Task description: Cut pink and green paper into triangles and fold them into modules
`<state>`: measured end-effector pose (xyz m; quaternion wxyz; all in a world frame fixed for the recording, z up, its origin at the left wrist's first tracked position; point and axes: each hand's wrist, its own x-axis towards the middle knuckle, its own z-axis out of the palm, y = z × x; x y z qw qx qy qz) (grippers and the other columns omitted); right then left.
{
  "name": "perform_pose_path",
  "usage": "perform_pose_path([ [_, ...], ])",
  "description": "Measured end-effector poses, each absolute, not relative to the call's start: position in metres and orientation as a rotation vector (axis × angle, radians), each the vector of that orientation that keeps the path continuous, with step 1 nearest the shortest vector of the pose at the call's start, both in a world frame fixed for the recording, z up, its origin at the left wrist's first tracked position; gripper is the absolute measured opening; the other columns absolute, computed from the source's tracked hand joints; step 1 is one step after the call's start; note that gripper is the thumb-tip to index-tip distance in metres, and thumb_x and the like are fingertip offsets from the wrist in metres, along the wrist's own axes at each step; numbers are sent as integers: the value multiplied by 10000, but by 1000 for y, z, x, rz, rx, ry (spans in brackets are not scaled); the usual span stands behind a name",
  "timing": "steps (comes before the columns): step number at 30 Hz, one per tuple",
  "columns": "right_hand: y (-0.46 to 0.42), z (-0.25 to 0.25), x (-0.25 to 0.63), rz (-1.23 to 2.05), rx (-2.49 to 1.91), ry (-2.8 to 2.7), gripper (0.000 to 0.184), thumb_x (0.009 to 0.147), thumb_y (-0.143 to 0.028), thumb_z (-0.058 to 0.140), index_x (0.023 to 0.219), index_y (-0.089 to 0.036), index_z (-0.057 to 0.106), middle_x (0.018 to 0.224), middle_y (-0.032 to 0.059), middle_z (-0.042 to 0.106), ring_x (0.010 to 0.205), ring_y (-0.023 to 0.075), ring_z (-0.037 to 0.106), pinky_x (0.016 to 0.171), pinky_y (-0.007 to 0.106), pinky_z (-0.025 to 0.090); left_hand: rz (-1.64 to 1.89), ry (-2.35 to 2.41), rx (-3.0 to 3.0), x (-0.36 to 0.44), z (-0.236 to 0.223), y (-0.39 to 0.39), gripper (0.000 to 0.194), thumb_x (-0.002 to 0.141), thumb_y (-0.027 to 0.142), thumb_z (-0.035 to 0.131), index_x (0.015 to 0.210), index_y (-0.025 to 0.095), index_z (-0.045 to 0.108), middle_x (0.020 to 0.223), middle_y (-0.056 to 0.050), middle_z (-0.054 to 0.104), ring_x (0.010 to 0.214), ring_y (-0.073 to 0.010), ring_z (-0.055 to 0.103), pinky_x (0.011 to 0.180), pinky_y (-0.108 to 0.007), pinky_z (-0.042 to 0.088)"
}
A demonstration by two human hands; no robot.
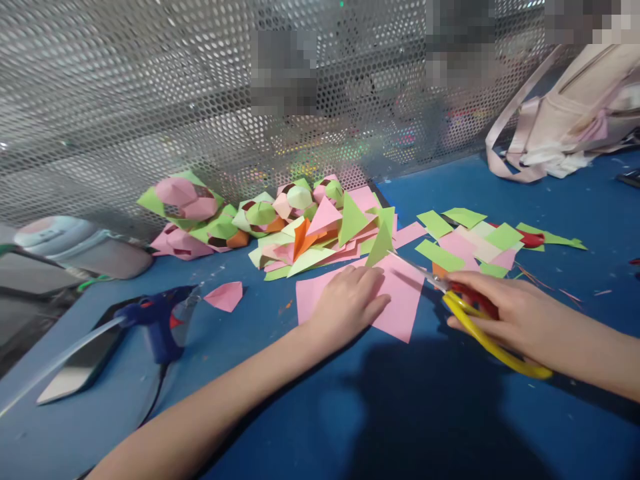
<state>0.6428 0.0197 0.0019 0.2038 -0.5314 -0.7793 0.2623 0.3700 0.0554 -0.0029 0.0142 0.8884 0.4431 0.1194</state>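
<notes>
My left hand [350, 301] rests palm down on a pink paper sheet [400, 303] on the blue table [350, 407], fingers together and lying flat. My right hand [505, 310] grips yellow-handled scissors [480, 330] lying low over the table, blades pointing left toward the pink sheet's upper right edge. Just behind the sheet lies a heap of pink, green and orange paper pieces [330, 233].
Folded paper shapes [200, 213] sit at the back left, loose green and pink squares [470, 243] at the right. A blue glue gun [155, 320] lies left, a small pink scrap [225, 295] near it. A perforated metal screen [150, 100] stands behind. A pale bag [575, 113] sits far right.
</notes>
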Motion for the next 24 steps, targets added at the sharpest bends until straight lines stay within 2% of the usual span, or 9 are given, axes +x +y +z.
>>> perform_pose_path([
  [2, 28, -5, 656, 321, -1572, -2334, 461, 842, -397, 568, 1273, -247, 497, 1108, 111, 652, 836, 294, 647, 647, 402, 513, 354, 1367, 2726, 375, -7, 57, 289, 887, 302, 566, 1133, 150, 563, 1058, -122, 668, 982, -284, 607, 846, -450, 503],
  [5, 36, -12, 667, -8, -1719, -2489, 363, 894, -361, 471, 1229, -224, 500, 1056, 135, 654, 752, 292, 645, 559, 368, 462, 485, 1384, 2562, 377, -11, 59, 306, 838, 261, 624, 1123, 164, 568, 1066, -108, 654, 1002, -266, 597, 868, -431, 499],
  [8, 37, -13, 668, -99, -1743, -2572, 280, 922, -349, 418, 1139, -222, 541, 925, 111, 657, 707, 269, 626, 533, 329, 411, 591, 1381, 2364, 377, -13, 60, 309, 800, 208, 646, 1100, 180, 577, 1008, -77, 646, 950, -231, 608, 842, -392, 512],
  [12, 34, -9, 665, -245, -1580, -2652, 330, 900, -331, 430, 1155, -167, 559, 908, 139, 648, 824, 303, 606, 647, 376, 428, 617, 1337, 2332, 378, -11, 60, 270, 800, 181, 623, 1068, 186, 589, 988, -70, 637, 955, -227, 606, 854, -394, 511],
  [16, 31, -5, 664, -324, -1608, -2623, 363, 885, -329, 441, 1137, -131, 612, 838, 177, 623, 764, 326, 584, 630, 407, 405, 561, 1183, 2568, 383, -4, 68, 353, 846, 204, 571, 1197, 175, 542, 1274, -125, 575, 1207, -264, 509, 1021, -452, 424],
  [18, 29, -2, 664, -373, -1630, -2617, 383, 890, -342, 431, 1126, -116, 631, 826, 198, 609, 762, 352, 577, 623, 427, 397, 454, 1088, 2681, 388, -1, 76, 396, 866, 199, 531, 1259, 154, 504, 1359, -145, 524, 1271, -265, 463, 1058, -451, 387],
  [22, 25, 3, 660, -521, -1597, -2651, 403, 926, -332, 362, 1161, -119, 611, 849, 180, 606, 786, 358, 582, 652, 457, 421, 252, 1028, 2800, 395, 1, 88, 305, 878, 197, 486, 1172, 174, 562, 1174, -109, 626, 1076, -243, 572, 938, -423, 447],
  [24, 24, 4, 655, -520, -1577, -2638, 403, 937, -337, 362, 1183, -122, 597, 852, 159, 611, 771, 337, 593, 647, 453, 438, 235, 1086, 2814, 396, 3, 89, 286, 870, 224, 506, 1143, 183, 580, 1094, -100, 634, 1007, -246, 579, 874, -409, 458],
])
